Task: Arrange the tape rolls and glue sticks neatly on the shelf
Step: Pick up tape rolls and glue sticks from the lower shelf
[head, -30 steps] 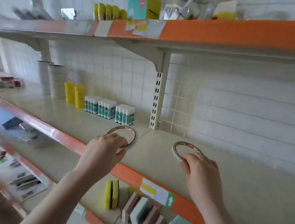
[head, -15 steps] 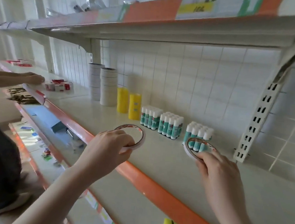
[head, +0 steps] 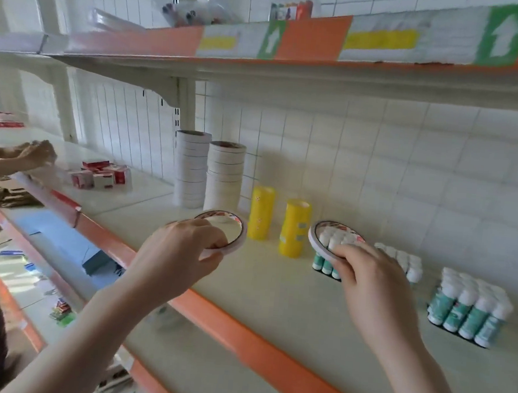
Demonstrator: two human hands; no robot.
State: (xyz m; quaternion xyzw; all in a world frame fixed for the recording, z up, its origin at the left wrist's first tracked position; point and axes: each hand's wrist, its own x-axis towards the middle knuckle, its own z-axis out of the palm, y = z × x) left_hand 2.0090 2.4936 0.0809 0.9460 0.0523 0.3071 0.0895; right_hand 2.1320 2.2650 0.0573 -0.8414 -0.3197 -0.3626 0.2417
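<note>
My left hand point(head: 181, 246) grips a thin white tape roll point(head: 236, 227) by its near rim, held above the cream shelf point(head: 274, 295). My right hand point(head: 366, 278) pinches a second thin tape roll point(head: 316, 237) in front of the glue sticks. Two tall stacks of white tape rolls point(head: 191, 168) point(head: 224, 177) stand at the back wall. Beside them stand two yellow tape stacks point(head: 261, 212) point(head: 294, 227). Packs of teal-and-white glue sticks point(head: 467, 305) point(head: 402, 259) stand to the right, one pack partly hidden by my right hand.
An orange shelf edge point(head: 240, 329) runs diagonally below my hands. Another person's hands point(head: 34, 153) reach in at the far left near small red-and-white boxes point(head: 100, 174). An upper shelf point(head: 262, 68) overhangs. Lower shelves hold assorted stationery.
The view has swung left along the shelf. Both hands, each still holding its tape roll, now sit nearer the yellow stacks and white tape stacks.
</note>
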